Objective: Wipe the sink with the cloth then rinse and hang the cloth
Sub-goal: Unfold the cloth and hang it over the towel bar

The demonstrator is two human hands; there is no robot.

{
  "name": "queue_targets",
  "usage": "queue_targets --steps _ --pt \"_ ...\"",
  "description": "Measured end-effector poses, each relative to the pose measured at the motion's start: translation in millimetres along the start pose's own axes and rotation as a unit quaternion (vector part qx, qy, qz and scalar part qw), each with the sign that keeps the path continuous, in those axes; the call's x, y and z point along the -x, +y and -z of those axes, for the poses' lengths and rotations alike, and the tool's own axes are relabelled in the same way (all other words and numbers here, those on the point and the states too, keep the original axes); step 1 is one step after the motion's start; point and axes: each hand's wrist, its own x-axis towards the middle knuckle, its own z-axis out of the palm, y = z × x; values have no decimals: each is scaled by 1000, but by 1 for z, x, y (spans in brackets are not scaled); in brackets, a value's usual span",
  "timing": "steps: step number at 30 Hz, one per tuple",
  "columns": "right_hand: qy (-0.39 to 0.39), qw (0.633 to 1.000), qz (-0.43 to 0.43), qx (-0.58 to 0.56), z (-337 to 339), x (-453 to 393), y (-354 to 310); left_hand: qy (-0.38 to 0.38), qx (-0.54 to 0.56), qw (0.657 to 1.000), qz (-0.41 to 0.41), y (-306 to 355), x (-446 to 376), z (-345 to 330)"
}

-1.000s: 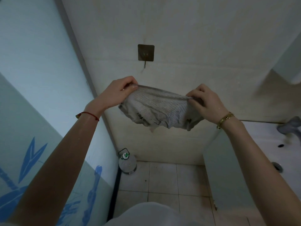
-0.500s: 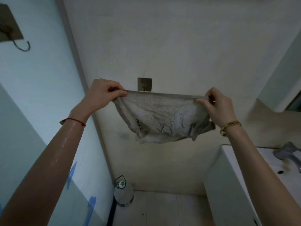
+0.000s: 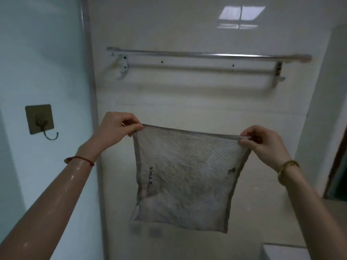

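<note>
Unfurled now — one cloth (image 3: 185,177) pinched by two hands, left hand (image 3: 117,126) and right hand (image 3: 262,145).

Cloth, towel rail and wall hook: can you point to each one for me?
cloth (image 3: 185,177), head view, middle of the mesh
towel rail (image 3: 206,55), head view, front bar
wall hook (image 3: 40,119), head view, square backing plate

Only real support here is the wall (image 3: 187,25): a double-bar metal towel rail (image 3: 206,55) screwed up high, bare, plus a stick-on hook (image 3: 40,121) on the left panel (image 3: 37,53).
</note>
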Motion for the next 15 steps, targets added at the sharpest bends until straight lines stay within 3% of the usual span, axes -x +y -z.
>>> queue_targets --steps 7,15 --pt "151 982 79 81 32 -56 -52 140 29 990 4 42 -62 33" --pt "167 986 22 -17 90 -145 -112 164 162 973 23 75 -169 77"
